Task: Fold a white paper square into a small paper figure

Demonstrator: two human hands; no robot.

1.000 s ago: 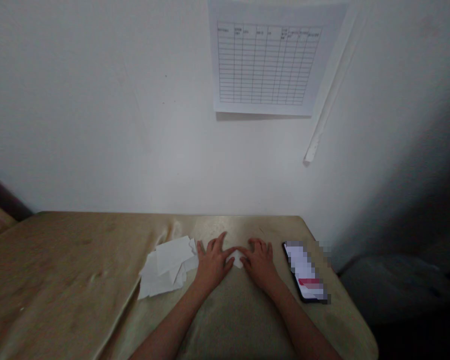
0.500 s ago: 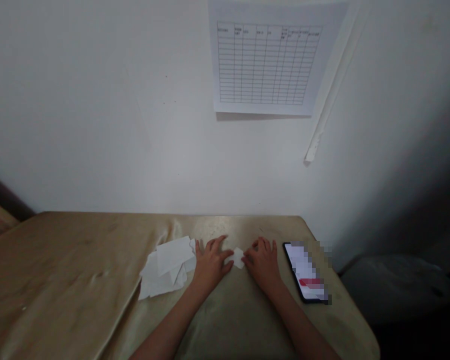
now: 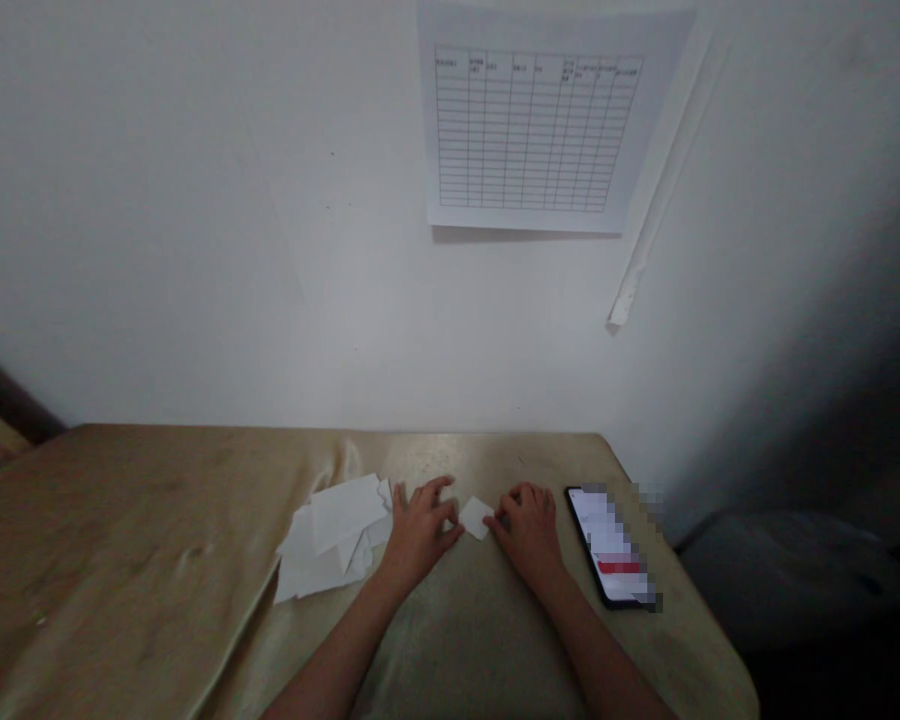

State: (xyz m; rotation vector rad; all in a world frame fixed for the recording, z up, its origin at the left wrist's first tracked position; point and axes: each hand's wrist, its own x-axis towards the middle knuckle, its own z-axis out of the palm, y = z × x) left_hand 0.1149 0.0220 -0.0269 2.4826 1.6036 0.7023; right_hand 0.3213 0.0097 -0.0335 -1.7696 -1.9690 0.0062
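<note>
A small white piece of paper [image 3: 476, 519], diamond-shaped from here, lies on the table between my hands. My left hand [image 3: 421, 525] has its thumb and index fingertip close together at the paper's left corner, with the other fingers spread. On the opposite side, my right hand [image 3: 527, 525] pinches the right corner, its thumb over the paper and its other fingers curled. Left of my left hand is a loose stack of white paper sheets [image 3: 337, 535], some with torn edges.
A phone [image 3: 611, 548] with a lit screen, partly blurred out, lies right of my right hand near the table's edge. A brownish, wrinkled cover [image 3: 157, 560] spreads over the table. On the white wall behind hangs a printed table sheet [image 3: 532, 130].
My left thumb and index fingertip have drawn closer together at the paper's left corner. More of the small paper shows now. My right hand has shifted slightly.
</note>
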